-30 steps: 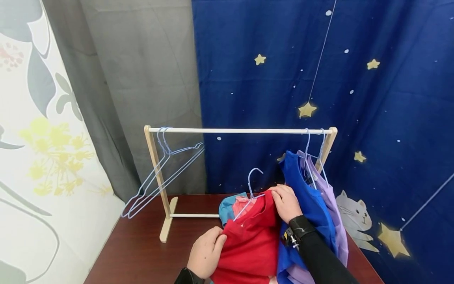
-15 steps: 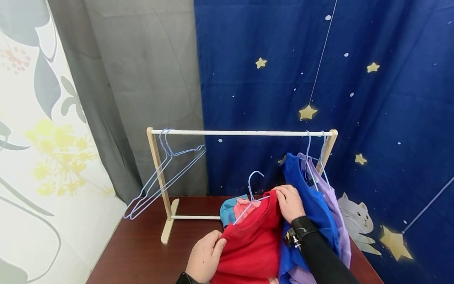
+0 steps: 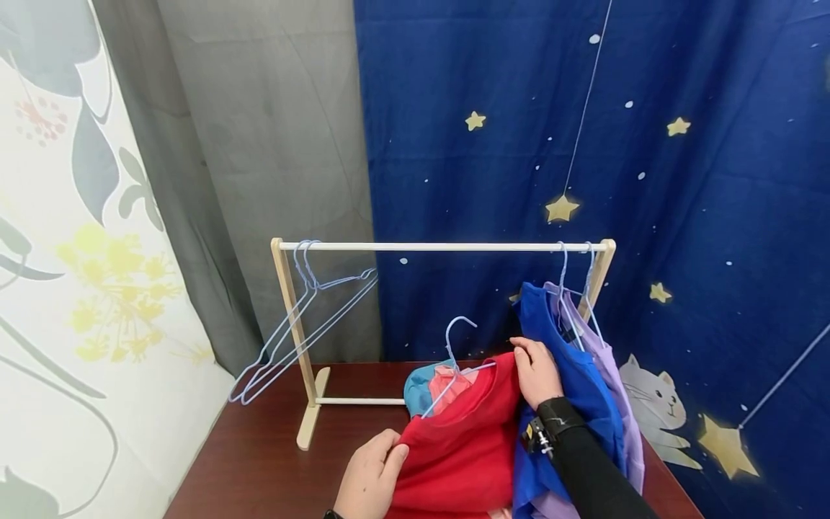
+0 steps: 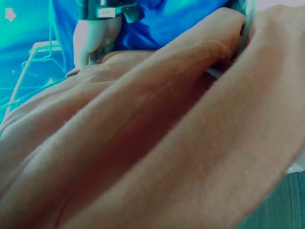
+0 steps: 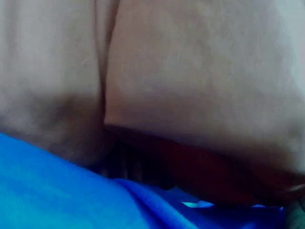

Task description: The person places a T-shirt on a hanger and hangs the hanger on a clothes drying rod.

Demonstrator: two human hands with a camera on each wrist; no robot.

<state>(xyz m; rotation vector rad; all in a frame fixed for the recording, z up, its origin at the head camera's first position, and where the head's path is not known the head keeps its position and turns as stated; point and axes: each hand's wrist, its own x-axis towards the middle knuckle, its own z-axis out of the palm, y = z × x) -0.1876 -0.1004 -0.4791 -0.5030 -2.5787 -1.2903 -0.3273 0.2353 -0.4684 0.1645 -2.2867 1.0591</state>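
Note:
A red top (image 3: 467, 432), in front of the rack in the head view, has a light-blue wire hanger (image 3: 454, 371) at its neckline, hook upward. My left hand (image 3: 371, 476) pinches the top's left shoulder between thumb and fingers. At the other shoulder, my right hand (image 3: 540, 371) grips the edge, its fingertips partly hidden by the cloth. The cloth (image 4: 143, 124) fills most of the left wrist view in a brownish tint, with my right hand (image 4: 93, 40) behind it. In the right wrist view, the cloth (image 5: 200, 71) hides the fingers.
A wooden rack (image 3: 421, 246) stands on the dark red table (image 3: 259, 461). Bare hangers (image 3: 311, 303) hang at its left; a blue top (image 3: 564, 375) and a purple top (image 3: 612, 389) hang at its right, beside my right arm. Teal and pink clothes (image 3: 421, 386) lie behind the red top.
My right hand has moved slightly right, and the red top's neckline is spread wider between my hands. The hanger's hook has shifted a little left.

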